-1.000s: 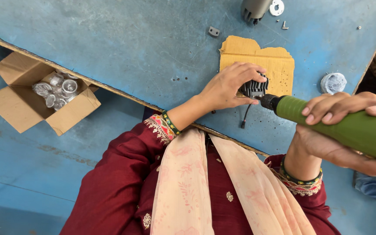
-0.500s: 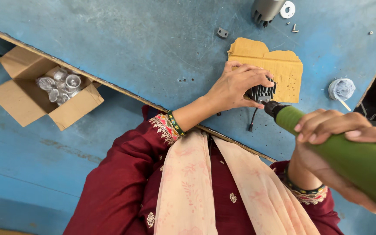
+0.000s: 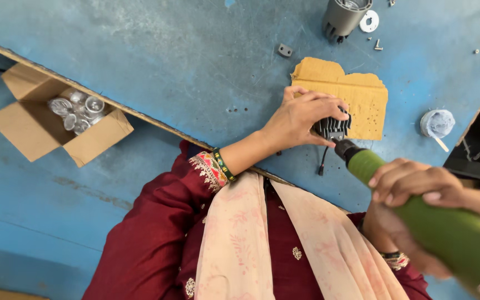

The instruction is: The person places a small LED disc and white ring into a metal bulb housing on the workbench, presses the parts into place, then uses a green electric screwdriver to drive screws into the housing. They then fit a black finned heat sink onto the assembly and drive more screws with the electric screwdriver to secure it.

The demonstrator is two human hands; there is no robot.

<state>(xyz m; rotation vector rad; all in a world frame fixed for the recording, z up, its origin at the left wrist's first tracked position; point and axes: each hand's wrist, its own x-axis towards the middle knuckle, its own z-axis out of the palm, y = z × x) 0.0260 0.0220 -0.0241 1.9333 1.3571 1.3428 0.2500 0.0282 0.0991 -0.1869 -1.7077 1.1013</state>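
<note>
Below the table edge, open cardboard box [image 3: 40, 130] of small shiny metal parts [image 3: 76, 109].

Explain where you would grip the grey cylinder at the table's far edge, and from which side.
Grip the grey cylinder across its round side wall, fingers coming down from above. It seems to stand upright with its open end up, and the washer lies close on one side, so a grasp from that side looks crowded.

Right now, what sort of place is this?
Probably a small assembly workshop: a blue workbench, a green power screwdriver pressed to a finned metal part, and a carton of shiny parts.
</note>
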